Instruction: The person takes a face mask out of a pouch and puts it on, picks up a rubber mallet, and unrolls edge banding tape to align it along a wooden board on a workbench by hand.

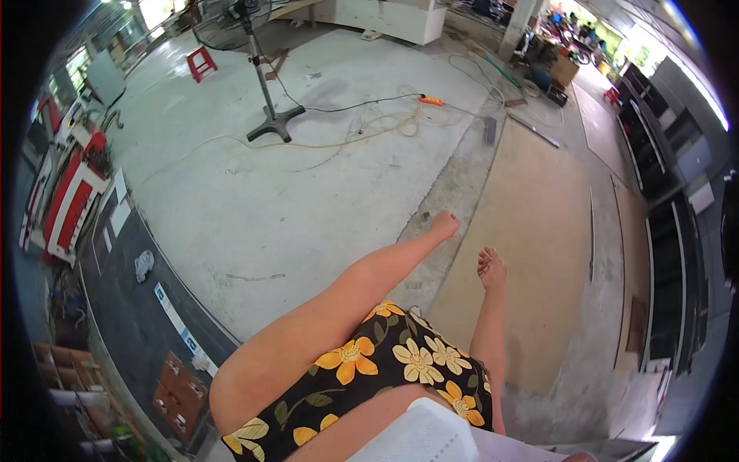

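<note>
My left hand (446, 224) reaches out in front of me, closed into a small fist above the bare concrete strip. Whatever may be inside it is hidden. To its right and a little nearer to me is my right hand (491, 267), its fingers curled in over the tan board (539, 231) on the floor. I cannot make out whether they hold anything. The two hands are apart. Below them are my flowered black top (412, 358) and the white mask (423, 435).
A standing fan (265, 92) is ahead, its cord running to an orange power strip (432, 101). A hose (339, 144) trails over the pale floor. A red stool (202, 64) stands at the back left. A dark table (146, 308) is at left; dark panels (670, 262) line the right.
</note>
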Demonstrator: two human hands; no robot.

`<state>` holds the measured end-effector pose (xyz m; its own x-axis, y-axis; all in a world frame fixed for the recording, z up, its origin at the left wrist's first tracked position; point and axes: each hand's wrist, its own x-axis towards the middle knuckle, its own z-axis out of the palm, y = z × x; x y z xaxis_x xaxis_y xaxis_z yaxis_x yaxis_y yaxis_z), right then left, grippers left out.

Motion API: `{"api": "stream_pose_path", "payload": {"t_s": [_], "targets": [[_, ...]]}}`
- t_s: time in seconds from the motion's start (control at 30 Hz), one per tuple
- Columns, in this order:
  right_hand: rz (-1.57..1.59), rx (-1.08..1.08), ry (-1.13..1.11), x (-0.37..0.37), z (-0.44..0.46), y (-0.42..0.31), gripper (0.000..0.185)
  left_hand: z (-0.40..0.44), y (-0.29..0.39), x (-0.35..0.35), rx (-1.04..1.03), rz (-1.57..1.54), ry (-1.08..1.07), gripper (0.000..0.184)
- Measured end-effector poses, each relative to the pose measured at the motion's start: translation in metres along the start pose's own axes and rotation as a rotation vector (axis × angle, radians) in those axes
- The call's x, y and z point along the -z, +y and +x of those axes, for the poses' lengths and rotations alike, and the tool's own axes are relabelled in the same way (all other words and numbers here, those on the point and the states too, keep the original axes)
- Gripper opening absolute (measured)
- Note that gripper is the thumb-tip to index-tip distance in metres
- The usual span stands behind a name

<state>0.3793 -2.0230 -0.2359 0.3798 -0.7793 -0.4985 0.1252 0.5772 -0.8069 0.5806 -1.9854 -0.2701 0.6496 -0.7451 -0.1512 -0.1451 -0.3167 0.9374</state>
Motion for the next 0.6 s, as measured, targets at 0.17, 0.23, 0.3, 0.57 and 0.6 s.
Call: {"api": "stream_pose_path", "payload": {"t_s": [0.17, 0.23, 0.3, 0.57, 0.6], "targets": [[-0.076, -0.02, -0.095, -0.007, 0.072, -0.03, 0.033, 0.031, 0.025, 0.001, 0.06, -0.04, 0.083, 0.018], [-0.094, -0.035, -0.136, -0.01, 0.096, -0.037, 0.033, 0.046, 0.016, -0.009, 0.066, -0.076, 0.126, 0.018], [-0.116, -0.08, -0.18, -0.016, 0.111, -0.033, 0.033, 0.054, 0.001, -0.011, 0.09, -0.053, 0.129, 0.019], [-0.192, -0.156, -0.282, -0.045, 0.169, -0.036, 0.033, 0.102, -0.033, 0.003, 0.192, 0.095, 0.238, 0.018], [-0.199, -0.163, -0.282, -0.047, 0.176, -0.034, 0.033, 0.106, -0.033, 0.004, 0.191, 0.073, 0.231, 0.016]]}}
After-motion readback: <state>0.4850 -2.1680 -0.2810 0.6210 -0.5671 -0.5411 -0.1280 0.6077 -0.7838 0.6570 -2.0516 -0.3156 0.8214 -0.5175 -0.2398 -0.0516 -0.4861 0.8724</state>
